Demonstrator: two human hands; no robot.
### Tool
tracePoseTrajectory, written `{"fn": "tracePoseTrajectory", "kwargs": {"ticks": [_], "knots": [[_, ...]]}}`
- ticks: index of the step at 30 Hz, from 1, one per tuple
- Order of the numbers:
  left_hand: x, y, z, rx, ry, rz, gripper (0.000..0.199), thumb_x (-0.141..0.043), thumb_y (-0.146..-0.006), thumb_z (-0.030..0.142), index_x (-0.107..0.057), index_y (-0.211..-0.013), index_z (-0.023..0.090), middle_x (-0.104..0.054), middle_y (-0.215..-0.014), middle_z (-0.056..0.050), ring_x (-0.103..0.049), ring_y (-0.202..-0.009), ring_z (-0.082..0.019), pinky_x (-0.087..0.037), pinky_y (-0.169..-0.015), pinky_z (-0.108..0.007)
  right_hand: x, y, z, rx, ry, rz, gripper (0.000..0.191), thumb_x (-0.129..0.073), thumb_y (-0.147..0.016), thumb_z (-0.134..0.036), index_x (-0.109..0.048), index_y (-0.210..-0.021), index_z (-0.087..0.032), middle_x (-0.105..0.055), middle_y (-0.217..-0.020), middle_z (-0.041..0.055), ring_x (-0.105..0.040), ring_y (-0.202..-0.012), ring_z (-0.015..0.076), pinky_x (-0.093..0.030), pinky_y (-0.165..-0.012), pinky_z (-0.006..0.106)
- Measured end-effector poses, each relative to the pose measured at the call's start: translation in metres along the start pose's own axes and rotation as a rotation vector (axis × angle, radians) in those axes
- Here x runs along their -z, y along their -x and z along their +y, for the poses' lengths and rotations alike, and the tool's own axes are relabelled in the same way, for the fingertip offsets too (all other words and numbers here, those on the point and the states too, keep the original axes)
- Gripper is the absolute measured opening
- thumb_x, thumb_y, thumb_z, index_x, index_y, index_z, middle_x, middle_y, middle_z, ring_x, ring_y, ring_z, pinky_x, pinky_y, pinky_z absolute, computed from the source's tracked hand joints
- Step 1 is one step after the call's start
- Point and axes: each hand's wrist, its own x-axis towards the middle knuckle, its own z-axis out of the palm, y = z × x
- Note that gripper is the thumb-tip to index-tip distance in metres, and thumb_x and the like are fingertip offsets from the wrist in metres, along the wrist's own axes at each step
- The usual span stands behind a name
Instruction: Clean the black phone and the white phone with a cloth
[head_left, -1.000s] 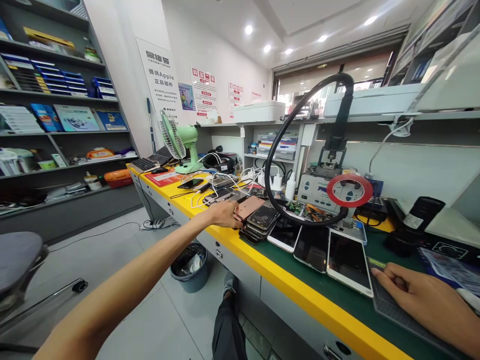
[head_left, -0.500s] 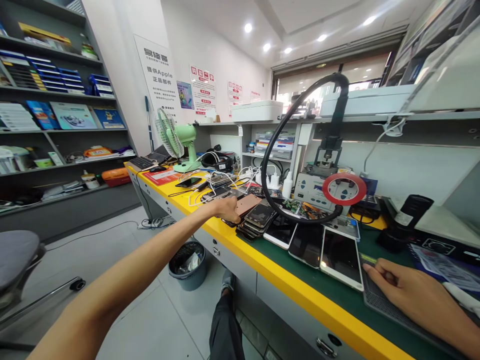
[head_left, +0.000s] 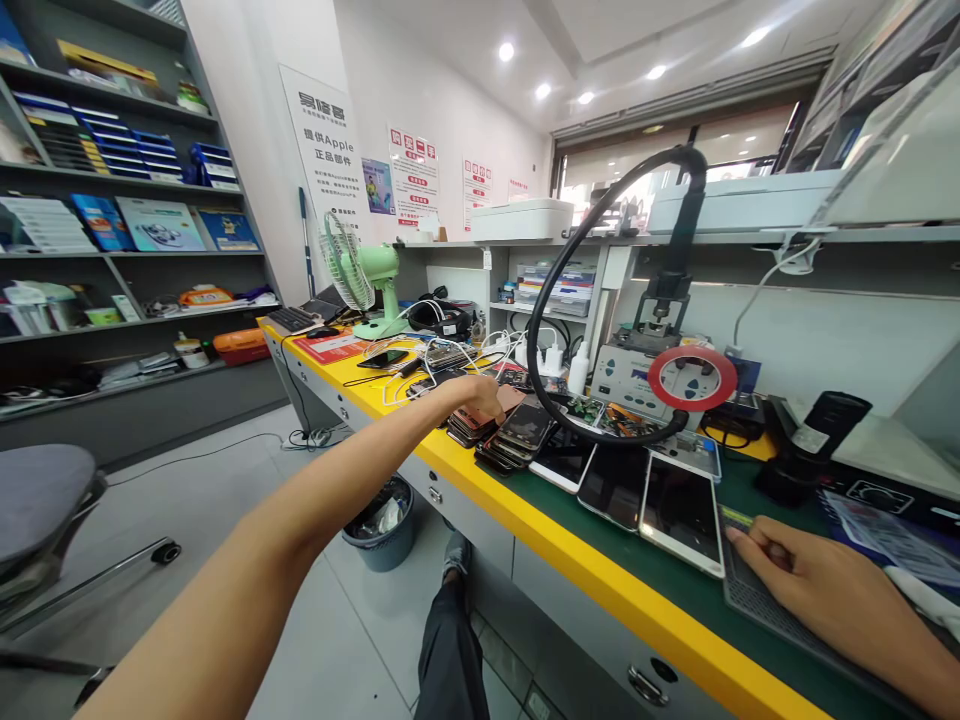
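Observation:
My left hand (head_left: 481, 396) reaches over the yellow bench edge to the phone stacks. It is bent down at the left edge of a rose-gold phone (head_left: 511, 401), and its fingertips are hidden. Under it lies a stack of phones (head_left: 471, 428). Just right of it is another stack of dark phones (head_left: 525, 428). My right hand (head_left: 806, 572) rests with curled fingers on a grey perforated pad (head_left: 757, 590), with nothing visible in it. Left of that hand lie a white-framed tablet (head_left: 682, 515), a black one (head_left: 613, 487) and another white-framed one (head_left: 564, 458).
A black hose (head_left: 536, 300) arches over the devices to a red ring (head_left: 691, 379). Tangled white cables (head_left: 431, 360) and a green fan (head_left: 379, 290) stand farther left. A black cylindrical tool (head_left: 814, 445) stands at the right. A bin (head_left: 382, 530) sits below.
My left hand has moved slightly right and up, uncovering more of the stack beneath it. My right hand has stayed where it was. The view has shifted slightly.

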Motion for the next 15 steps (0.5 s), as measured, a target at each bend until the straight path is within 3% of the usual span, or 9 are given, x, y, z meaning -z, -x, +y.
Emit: {"fn": "tracePoseTrajectory", "kwargs": {"ticks": [7, 15], "knots": [[-0.004, 0.004, -0.003, 0.002, -0.036, 0.081, 0.064, -0.073, -0.068, 0.057, -0.065, -0.119, 0.020, -0.068, -0.121, -0.013, -0.064, -0.111, -0.034, -0.051, -0.080, -0.030, 0.005, -0.004, -0.003, -0.072, 0.007, -0.095, 0.046, -0.031, -0.087, -0.062, -0.043, -0.062, -0.026, -0.059, -0.052, 0.0037, -0.061, -0.050, 0.0276, -0.037, -0.047, 0.032], [0.001, -0.006, -0.002, -0.016, -0.040, 0.030, 0.058, -0.075, -0.063, 0.054, -0.068, -0.108, 0.018, -0.071, -0.112, -0.016, -0.068, -0.098, -0.033, -0.053, -0.075, -0.032, -0.002, -0.003, 0.002, -0.047, 0.000, -0.077, 0.046, -0.029, -0.089, -0.060, -0.040, -0.062, -0.025, -0.056, -0.051, 0.0021, -0.059, -0.048, 0.0256, -0.033, -0.047, 0.031]]}}
